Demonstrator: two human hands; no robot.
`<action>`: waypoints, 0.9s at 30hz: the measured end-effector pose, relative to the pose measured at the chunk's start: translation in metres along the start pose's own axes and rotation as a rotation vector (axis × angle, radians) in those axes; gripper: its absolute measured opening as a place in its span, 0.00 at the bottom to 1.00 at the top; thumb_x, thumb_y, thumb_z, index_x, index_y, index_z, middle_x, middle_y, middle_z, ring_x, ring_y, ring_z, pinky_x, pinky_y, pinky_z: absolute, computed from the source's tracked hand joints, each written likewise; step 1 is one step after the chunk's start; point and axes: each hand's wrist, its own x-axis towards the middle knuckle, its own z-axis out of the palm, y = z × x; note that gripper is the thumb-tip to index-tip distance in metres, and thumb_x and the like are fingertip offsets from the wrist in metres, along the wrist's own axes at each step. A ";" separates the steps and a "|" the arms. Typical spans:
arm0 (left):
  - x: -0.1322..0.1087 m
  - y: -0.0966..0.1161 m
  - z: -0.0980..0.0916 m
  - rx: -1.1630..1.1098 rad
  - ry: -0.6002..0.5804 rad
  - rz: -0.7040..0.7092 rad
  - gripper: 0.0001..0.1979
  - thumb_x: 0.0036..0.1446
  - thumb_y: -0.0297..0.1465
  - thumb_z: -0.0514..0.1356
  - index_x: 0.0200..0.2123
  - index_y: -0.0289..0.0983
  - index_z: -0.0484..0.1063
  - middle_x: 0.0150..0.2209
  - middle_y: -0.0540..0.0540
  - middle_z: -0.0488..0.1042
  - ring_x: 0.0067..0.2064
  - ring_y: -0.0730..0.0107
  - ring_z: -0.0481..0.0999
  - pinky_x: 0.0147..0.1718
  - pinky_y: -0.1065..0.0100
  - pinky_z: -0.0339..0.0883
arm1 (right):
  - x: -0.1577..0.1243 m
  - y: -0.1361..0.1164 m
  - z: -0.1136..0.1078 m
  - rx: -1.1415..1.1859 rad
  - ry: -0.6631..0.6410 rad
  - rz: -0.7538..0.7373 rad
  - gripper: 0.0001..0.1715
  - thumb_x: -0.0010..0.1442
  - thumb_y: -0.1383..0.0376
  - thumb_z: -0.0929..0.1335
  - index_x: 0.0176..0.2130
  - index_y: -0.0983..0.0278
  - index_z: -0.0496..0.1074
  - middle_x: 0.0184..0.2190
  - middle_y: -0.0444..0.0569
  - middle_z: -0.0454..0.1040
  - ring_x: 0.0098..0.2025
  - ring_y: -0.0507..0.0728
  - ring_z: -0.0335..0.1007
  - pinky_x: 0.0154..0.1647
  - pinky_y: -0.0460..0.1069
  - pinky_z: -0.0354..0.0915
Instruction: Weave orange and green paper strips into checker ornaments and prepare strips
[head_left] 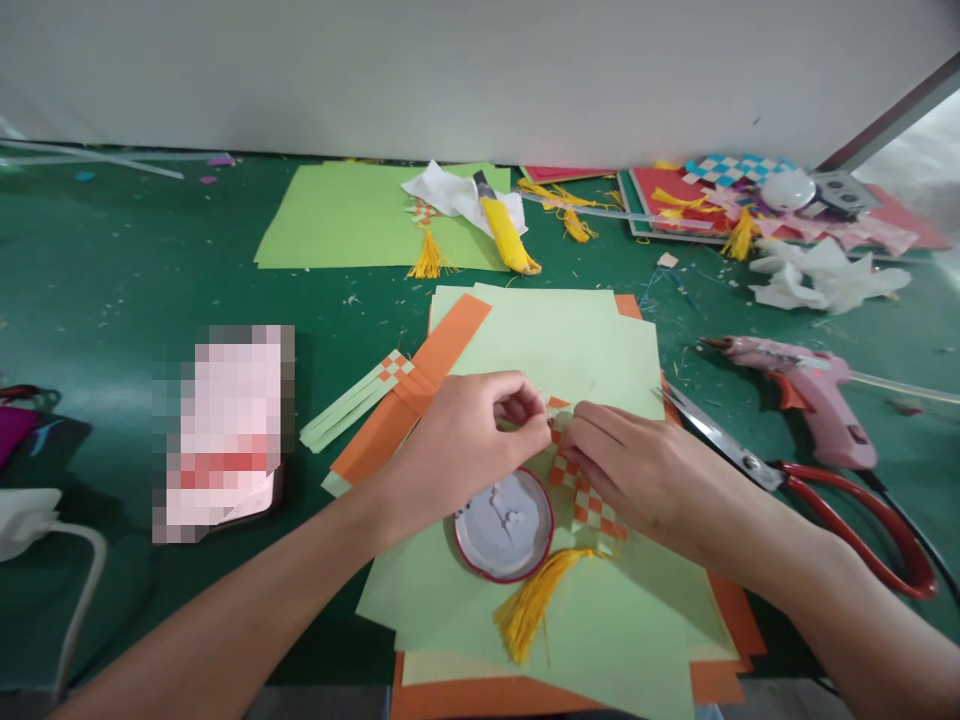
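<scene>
A checkered orange-and-green woven paper piece (598, 512) lies partly under my right hand (630, 455), whose curled fingers grip its upper part. My left hand (480, 430) is closed in a pinch at the upper left edge of the woven piece; whatever is between its fingertips is too small to make out. Just below my left hand sits a round, shallow white lid with a red rim (504, 528), holding small pale bits. A yellow tassel (534, 610) rests below the woven piece, its cord reaching toward it. Stacked pale green paper (570, 330) lies beneath everything.
To the right are red-handled scissors (780, 480) and a pink glue gun (806, 385). A phone (229, 430) lies left, near orange strips (375, 440) and a part-woven green strip piece (352, 400). Behind are a yellow utility knife (504, 225) and crumpled tissue (825, 275).
</scene>
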 end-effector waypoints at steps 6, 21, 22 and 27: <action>0.001 -0.001 0.001 0.001 0.004 0.001 0.04 0.54 0.29 0.57 0.31 0.39 0.72 0.30 0.51 0.76 0.32 0.72 0.76 0.30 0.72 0.70 | 0.000 0.000 0.000 0.020 0.041 -0.024 0.11 0.62 0.73 0.58 0.33 0.65 0.66 0.29 0.48 0.66 0.28 0.53 0.62 0.24 0.48 0.53; 0.001 -0.002 0.000 0.018 -0.004 -0.004 0.04 0.56 0.29 0.56 0.31 0.38 0.71 0.30 0.50 0.75 0.31 0.72 0.75 0.29 0.72 0.68 | -0.008 0.008 -0.008 0.245 0.026 0.102 0.11 0.65 0.71 0.59 0.33 0.64 0.66 0.26 0.44 0.66 0.26 0.50 0.60 0.26 0.47 0.54; 0.001 -0.002 0.000 0.019 -0.005 -0.003 0.04 0.56 0.29 0.56 0.31 0.38 0.71 0.30 0.50 0.75 0.31 0.72 0.75 0.29 0.72 0.68 | -0.007 0.008 -0.010 0.257 0.035 0.089 0.12 0.66 0.70 0.59 0.34 0.64 0.68 0.27 0.45 0.67 0.26 0.51 0.61 0.27 0.47 0.54; 0.003 -0.002 0.001 0.018 -0.004 -0.012 0.03 0.56 0.30 0.57 0.31 0.39 0.70 0.30 0.52 0.75 0.31 0.73 0.74 0.30 0.72 0.67 | -0.006 0.008 -0.013 0.244 0.069 -0.036 0.14 0.65 0.69 0.60 0.34 0.63 0.73 0.29 0.47 0.72 0.31 0.53 0.66 0.30 0.48 0.57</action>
